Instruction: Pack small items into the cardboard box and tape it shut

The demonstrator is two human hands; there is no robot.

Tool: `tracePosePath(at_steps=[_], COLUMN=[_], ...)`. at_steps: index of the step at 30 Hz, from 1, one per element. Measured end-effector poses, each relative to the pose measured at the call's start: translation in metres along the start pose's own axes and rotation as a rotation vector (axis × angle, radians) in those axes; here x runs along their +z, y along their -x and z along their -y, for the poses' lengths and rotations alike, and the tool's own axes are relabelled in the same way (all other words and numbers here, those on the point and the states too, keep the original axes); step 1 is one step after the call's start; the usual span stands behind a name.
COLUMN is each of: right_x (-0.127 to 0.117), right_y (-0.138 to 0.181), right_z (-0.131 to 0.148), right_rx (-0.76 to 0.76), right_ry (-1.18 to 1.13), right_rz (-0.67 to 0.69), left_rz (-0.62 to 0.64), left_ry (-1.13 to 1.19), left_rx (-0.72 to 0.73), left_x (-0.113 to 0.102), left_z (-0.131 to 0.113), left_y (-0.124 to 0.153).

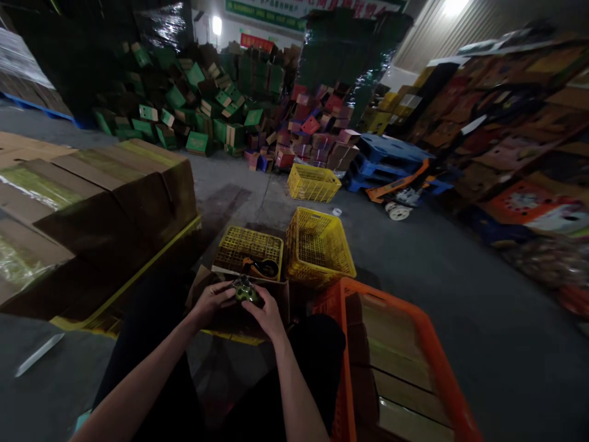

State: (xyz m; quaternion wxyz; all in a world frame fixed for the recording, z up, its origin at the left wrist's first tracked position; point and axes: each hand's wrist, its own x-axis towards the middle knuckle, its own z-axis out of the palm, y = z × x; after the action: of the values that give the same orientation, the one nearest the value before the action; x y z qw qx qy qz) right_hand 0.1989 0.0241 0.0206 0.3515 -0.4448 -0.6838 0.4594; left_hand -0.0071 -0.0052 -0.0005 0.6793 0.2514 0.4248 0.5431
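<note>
A small, rounded green item in shiny clear wrap point(245, 291) is between my two hands; its exact kind is too dark to make out. My left hand point(212, 302) grips its left side with the fingertips. On the other side my right hand point(267, 310) pinches it between thumb and fingers. Beneath both hands is an open cardboard box point(281, 301), its inside dark. Just beyond, a tape dispenser point(262, 267) lies by an upturned yellow crate point(251, 239).
Cardboard boxes point(105, 184) are stacked at left. An orange crate point(400, 294) holding cartons stands by my right knee. Ahead are yellow crates point(317, 236), and a pallet jack point(400, 196) beside blue pallets point(391, 150). Green cartons point(197, 142) lie heaped at the back.
</note>
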Motion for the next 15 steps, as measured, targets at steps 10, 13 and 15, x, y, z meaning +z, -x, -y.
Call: tracePosePath(at_steps=[10,13,15], right_x=[-0.0010,-0.0024,-0.0035], right_y=[0.0024,0.0032,0.0030], right_z=[0.0048,0.0064,0.0076], right_rx=[-0.063,-0.019,0.019], right_ry=[0.023,-0.040,-0.096], right_rz=[0.066,0.061,0.100], left_rz=[0.137,0.049,-0.005], left_ry=[-0.060,-0.077,-0.105], left_rx=[-0.028,-0.016,-0.023], left_x=[0.0096,0.0048,0.0024], left_z=[-0.0060,-0.0034,-0.0033], left_y=[0.0069,0.0041,0.0032])
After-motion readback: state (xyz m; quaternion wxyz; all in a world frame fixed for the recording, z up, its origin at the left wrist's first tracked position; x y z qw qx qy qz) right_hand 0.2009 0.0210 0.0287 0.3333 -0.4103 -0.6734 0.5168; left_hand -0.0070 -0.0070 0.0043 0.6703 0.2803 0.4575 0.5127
